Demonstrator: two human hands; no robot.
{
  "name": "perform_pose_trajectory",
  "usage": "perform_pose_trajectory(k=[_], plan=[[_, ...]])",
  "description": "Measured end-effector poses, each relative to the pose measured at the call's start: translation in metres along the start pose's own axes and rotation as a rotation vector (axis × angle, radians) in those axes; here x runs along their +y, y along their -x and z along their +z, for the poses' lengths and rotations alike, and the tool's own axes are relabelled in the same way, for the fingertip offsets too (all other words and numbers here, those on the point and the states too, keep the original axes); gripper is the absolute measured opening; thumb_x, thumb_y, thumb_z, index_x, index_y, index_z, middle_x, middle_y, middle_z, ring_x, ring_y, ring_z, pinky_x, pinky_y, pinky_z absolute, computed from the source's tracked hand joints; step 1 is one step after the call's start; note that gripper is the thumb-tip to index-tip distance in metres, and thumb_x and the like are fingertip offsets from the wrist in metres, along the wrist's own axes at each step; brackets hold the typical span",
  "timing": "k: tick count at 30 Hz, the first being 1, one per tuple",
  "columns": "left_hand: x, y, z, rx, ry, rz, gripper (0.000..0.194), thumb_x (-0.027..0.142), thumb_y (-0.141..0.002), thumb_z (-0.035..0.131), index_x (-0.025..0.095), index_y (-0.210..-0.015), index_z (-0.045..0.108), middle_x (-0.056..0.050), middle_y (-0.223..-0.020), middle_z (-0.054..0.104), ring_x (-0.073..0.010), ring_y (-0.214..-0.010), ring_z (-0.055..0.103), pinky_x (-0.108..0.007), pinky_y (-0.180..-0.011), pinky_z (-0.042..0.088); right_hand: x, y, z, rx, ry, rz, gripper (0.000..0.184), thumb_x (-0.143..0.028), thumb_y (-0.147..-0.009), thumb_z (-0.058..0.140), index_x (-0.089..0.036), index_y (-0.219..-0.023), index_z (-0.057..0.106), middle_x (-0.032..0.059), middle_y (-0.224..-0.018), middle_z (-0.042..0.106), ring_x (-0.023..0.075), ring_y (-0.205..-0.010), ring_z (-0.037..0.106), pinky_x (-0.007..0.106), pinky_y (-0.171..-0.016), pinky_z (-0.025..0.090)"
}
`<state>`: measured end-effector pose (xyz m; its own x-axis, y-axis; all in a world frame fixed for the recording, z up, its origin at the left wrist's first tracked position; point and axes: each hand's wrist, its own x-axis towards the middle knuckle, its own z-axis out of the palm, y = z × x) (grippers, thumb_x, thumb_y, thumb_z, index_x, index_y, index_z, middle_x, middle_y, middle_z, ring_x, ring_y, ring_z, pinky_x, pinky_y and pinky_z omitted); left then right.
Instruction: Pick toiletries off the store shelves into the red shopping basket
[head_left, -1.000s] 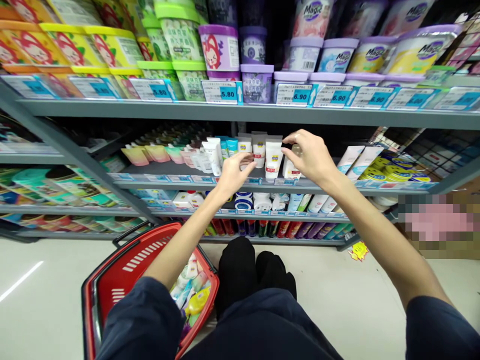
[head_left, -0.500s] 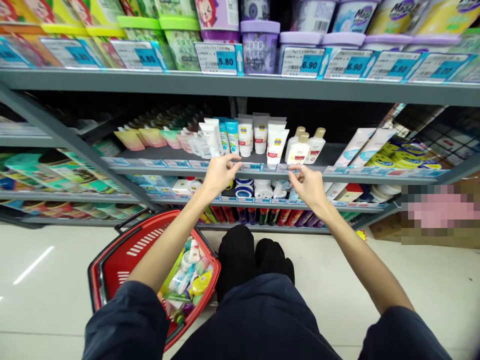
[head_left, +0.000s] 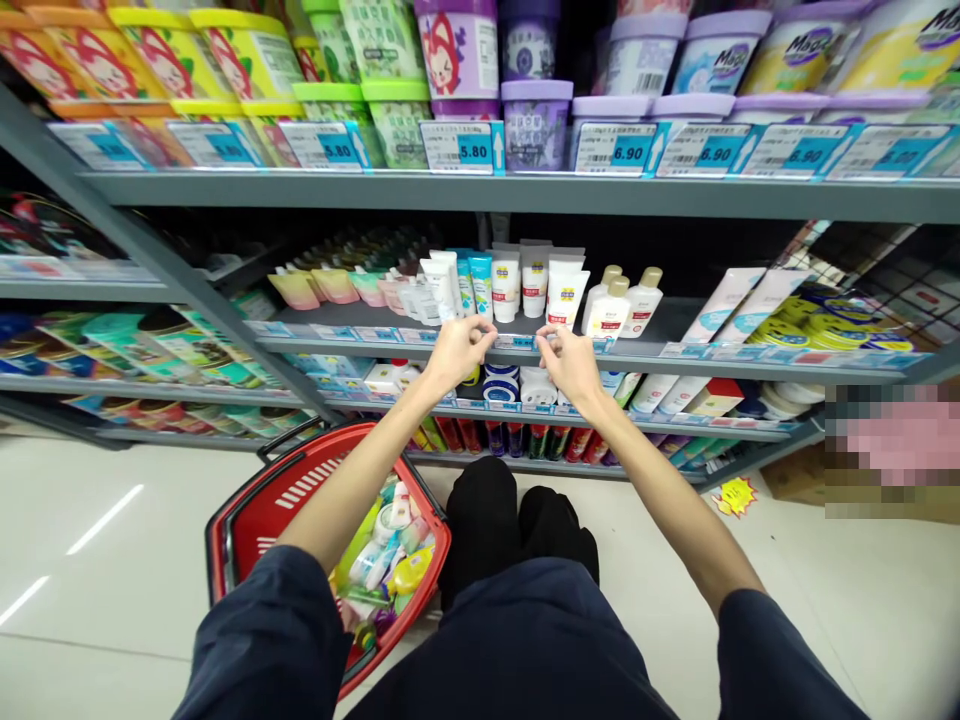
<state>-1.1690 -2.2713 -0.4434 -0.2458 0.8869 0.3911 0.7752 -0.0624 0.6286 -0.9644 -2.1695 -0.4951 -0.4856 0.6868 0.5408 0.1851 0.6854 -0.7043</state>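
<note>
My left hand (head_left: 461, 352) is in front of the middle shelf's edge, below some white tubes (head_left: 442, 284). Its fingers are curled, with a small gap between thumb and index fingertip and nothing visible in them. My right hand (head_left: 570, 362) faces it across a price label (head_left: 514, 342), just below a white tube with a yellow label (head_left: 566, 295). Its fingers are also bent, thumb and index slightly apart, with no item visible in them. Whether either hand touches the shelf edge is unclear. White bottles with gold caps (head_left: 643, 302) stand to the right.
A red shopping basket (head_left: 255, 500) with assorted items stands on the floor left of my knees. Spouted pouches (head_left: 296, 290) fill the shelf's left part. The upper shelf (head_left: 480, 192) holds colourful tubs. A cardboard box (head_left: 795, 475) is at right.
My right hand has moved left along the shelf edge, closer to my left hand. The camera view has shifted a little, so the shelves appear further right and lower.
</note>
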Motion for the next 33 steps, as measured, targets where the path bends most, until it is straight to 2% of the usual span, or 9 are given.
perform_pose_trajectory(k=[5, 9, 15, 21, 26, 33], plan=[[0.003, 0.001, -0.001, -0.008, 0.026, -0.016, 0.016, 0.031, -0.096, 0.063, 0.020, -0.089, 0.071, 0.005, -0.050, 0.062, -0.0155, -0.050, 0.060, -0.027, -0.065, 0.050, 0.001, -0.002, 0.003, -0.021, 0.047, -0.020, 0.029, -0.041, -0.110, 0.047, -0.021, -0.113, 0.068, 0.0031, -0.075, 0.073, 0.0202, -0.061, 0.068, 0.030, -0.068, 0.052], [0.004, -0.001, -0.004, -0.026, 0.033, -0.012, 0.017, 0.032, -0.095, 0.065, 0.019, -0.088, 0.072, 0.004, -0.050, 0.062, -0.0156, -0.049, 0.059, -0.027, -0.064, 0.048, 0.002, -0.001, 0.004, -0.002, 0.038, -0.065, 0.035, -0.045, -0.112, 0.042, -0.020, -0.113, 0.066, 0.0049, -0.077, 0.072, 0.0201, -0.064, 0.067, 0.031, -0.071, 0.051], [0.007, -0.005, -0.006, -0.047, 0.002, 0.004, 0.018, 0.030, -0.096, 0.065, 0.019, -0.086, 0.074, 0.003, -0.049, 0.063, -0.0167, -0.050, 0.060, -0.029, -0.066, 0.050, 0.006, 0.002, 0.007, 0.048, 0.001, -0.099, 0.035, -0.045, -0.112, 0.042, -0.019, -0.112, 0.066, 0.0010, -0.071, 0.065, 0.0183, -0.060, 0.062, 0.031, -0.069, 0.051], [0.010, -0.007, 0.004, -0.068, 0.014, 0.050, 0.017, 0.030, -0.098, 0.067, 0.018, -0.091, 0.077, 0.002, -0.052, 0.066, -0.0191, -0.056, 0.067, -0.030, -0.073, 0.054, 0.007, 0.003, -0.006, 0.068, 0.027, -0.020, 0.040, -0.054, -0.112, 0.041, -0.022, -0.114, 0.066, 0.0021, -0.071, 0.066, 0.0214, -0.059, 0.066, 0.034, -0.065, 0.056], [0.010, -0.014, 0.016, -0.076, -0.080, 0.099, 0.017, 0.028, -0.100, 0.065, 0.018, -0.095, 0.078, 0.002, -0.054, 0.067, -0.0212, -0.059, 0.068, -0.032, -0.075, 0.053, 0.011, 0.001, -0.020, 0.062, 0.050, -0.006, 0.040, -0.056, -0.110, 0.045, -0.023, -0.112, 0.067, 0.0014, -0.067, 0.067, 0.0214, -0.053, 0.065, 0.036, -0.063, 0.057], [0.007, -0.022, 0.014, -0.091, -0.270, 0.180, 0.017, 0.030, -0.102, 0.064, 0.021, -0.099, 0.079, -0.002, -0.065, 0.071, -0.0241, -0.068, 0.068, -0.034, -0.075, 0.049, 0.017, 0.008, -0.019, 0.063, 0.031, 0.033, 0.040, -0.058, -0.110, 0.045, -0.023, -0.112, 0.066, 0.0017, -0.068, 0.069, 0.0217, -0.052, 0.065, 0.036, -0.063, 0.058]])
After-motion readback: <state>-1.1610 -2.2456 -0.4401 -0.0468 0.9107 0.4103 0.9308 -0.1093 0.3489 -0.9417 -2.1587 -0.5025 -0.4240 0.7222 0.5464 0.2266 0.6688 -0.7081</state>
